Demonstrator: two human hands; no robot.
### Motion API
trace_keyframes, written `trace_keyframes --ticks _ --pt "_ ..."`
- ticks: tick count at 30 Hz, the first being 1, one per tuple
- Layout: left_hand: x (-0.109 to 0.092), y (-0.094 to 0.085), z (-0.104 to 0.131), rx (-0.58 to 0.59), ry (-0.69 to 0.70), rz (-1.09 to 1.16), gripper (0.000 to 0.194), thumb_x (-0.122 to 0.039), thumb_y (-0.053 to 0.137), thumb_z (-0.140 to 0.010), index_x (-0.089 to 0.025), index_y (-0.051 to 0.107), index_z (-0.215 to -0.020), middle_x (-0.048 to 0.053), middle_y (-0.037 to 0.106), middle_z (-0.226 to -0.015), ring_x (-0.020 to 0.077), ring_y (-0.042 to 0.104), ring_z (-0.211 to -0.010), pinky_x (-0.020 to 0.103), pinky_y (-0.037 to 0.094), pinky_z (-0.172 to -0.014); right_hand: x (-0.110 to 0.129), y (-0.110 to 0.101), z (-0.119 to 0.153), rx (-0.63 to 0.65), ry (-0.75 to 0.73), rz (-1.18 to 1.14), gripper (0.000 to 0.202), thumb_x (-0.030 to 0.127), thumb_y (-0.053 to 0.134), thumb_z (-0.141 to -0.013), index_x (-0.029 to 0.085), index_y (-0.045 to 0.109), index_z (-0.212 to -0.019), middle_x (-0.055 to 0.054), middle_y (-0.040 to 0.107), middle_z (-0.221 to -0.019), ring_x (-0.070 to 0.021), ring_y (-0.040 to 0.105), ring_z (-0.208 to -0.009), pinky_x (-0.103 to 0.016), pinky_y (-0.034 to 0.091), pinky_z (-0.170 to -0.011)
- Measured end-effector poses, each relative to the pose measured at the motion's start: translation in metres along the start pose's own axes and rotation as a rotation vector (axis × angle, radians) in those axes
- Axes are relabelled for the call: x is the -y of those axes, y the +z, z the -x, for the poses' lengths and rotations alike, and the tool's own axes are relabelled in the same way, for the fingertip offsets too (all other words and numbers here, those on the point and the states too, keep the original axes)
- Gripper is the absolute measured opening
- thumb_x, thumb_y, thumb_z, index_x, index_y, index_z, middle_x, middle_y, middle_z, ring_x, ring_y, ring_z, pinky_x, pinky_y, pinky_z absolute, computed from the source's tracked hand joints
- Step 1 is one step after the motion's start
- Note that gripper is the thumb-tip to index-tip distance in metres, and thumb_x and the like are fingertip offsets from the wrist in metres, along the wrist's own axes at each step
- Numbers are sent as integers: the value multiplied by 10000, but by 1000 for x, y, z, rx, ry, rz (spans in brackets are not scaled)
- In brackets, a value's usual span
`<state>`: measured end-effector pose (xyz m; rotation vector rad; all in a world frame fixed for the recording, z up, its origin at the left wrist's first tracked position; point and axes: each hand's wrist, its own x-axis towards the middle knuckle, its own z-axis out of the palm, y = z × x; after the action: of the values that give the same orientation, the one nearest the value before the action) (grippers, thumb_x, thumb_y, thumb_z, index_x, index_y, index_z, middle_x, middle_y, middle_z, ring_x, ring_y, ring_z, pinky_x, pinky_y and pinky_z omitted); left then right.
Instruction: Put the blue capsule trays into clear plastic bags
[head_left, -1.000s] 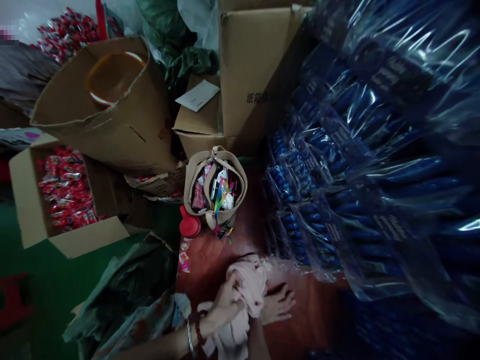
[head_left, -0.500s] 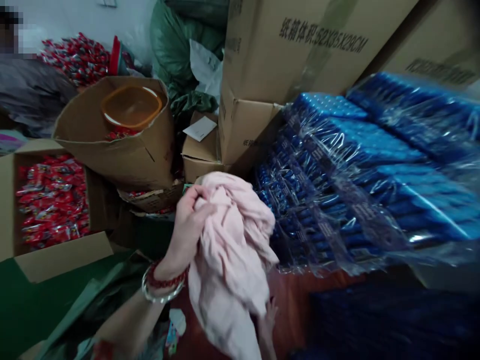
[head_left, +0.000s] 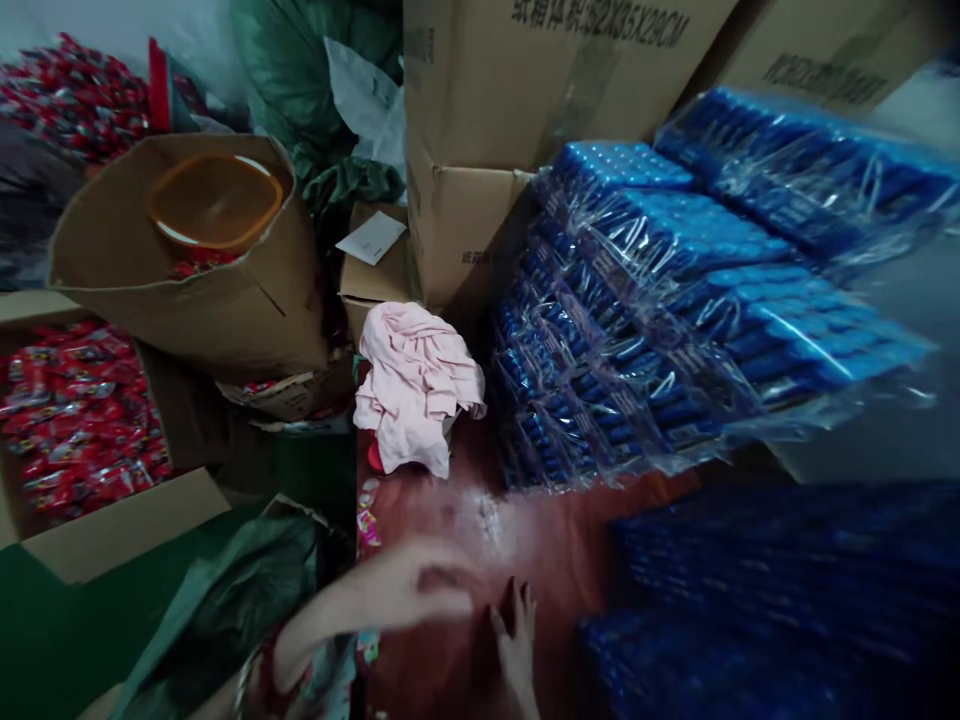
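A crumpled pale pink cloth [head_left: 420,385] lies at the far end of the reddish-brown tabletop [head_left: 450,510], apart from both hands. My left hand [head_left: 412,590], blurred by motion, is over the near part of the table; its fingers look parted and I see nothing in them. Beside it, my right hand [head_left: 517,635] has its fingers spread low over the tabletop, also holding nothing. Small colourful stickers or wrappers [head_left: 368,525] lie along the table's left edge.
Plastic-wrapped stacks of blue items [head_left: 675,310] rise on the right. To the left stand a carton of red wrapped pieces [head_left: 112,525] and a tall carton [head_left: 202,310] with an orange basin [head_left: 217,205]. Large cardboard boxes [head_left: 487,100] stand behind.
My left hand has let go of the pink cloth, which now rests at the table's far end, and has drawn back nearer to me. The whole view has shifted somewhat.
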<state>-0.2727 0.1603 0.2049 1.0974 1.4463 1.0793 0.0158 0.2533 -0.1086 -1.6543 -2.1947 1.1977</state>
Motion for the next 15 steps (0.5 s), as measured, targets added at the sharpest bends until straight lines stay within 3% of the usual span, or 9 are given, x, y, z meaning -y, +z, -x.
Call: trace_keyframes --ticks 2,4,6,7,9,11,13,15 --pt "8 -27 -2 -480 -135 -41 281 -385 553 -810 -183 674 -964 71 715 -966 202 655 -881 317 513 -816 2 2 26 24 29 -13 905 730 382 -714 118 412 -1380 -145 252 -1514 -346 97 -1419 -561 155 -1126" --pt "13 -62 -10 -815 -159 -75 313 -429 578 -754 -160 650 -899 75 703 -864 194 645 -768 314 518 -734 10 -1 49 65 73 -52 903 722 409 -697 109 449 -1359 -145 266 -1508 -344 128 -1414 -541 163 -1136" --pt "15 -88 -16 -922 -111 -62 354 -457 594 -721 -151 623 -897 63 682 -824 173 632 -723 291 513 -699 19 -6 73 100 147 -143 860 712 451 -673 132 523 -1303 -136 365 -1463 -330 255 -1383 -483 223 -1139" --pt "16 -93 -17 -911 -92 -55 365 -462 590 -723 -149 611 -910 54 672 -809 163 628 -719 279 510 -696 22 -9 87 109 196 -206 823 699 473 -666 145 560 -1267 -132 437 -1418 -319 339 -1348 -452 264 -1130" --pt "19 -85 -15 -791 -104 -67 369 -461 569 -743 -148 594 -938 36 653 -770 153 622 -708 264 505 -689 25 -14 121 128 311 -338 747 664 503 -665 159 608 -1206 -129 565 -1298 -304 477 -1252 -423 338 -1094" --pt "31 -57 -6 -572 -189 -137 355 -467 534 -763 -152 594 -917 27 635 -709 159 613 -675 268 501 -665 24 -16 167 135 418 -446 685 631 518 -664 161 641 -1147 -131 634 -1198 -303 564 -1154 -421 405 -1036" --pt "53 -17 10 -260 -287 -245 338 -472 478 -787 -164 598 -861 42 639 -700 183 616 -675 295 500 -668 25 -15 220 97 510 -490 615 612 528 -647 175 684 -1051 -131 672 -1120 -307 617 -1065 -419 458 -968" --pt "79 25 32 163 -328 -350 329 -436 404 -826 -177 602 -874 86 677 -831 218 642 -790 329 497 -753 30 -10 274 3 634 -453 522 598 550 -606 204 719 -903 -123 705 -1012 -316 646 -983 -424 490 -908"
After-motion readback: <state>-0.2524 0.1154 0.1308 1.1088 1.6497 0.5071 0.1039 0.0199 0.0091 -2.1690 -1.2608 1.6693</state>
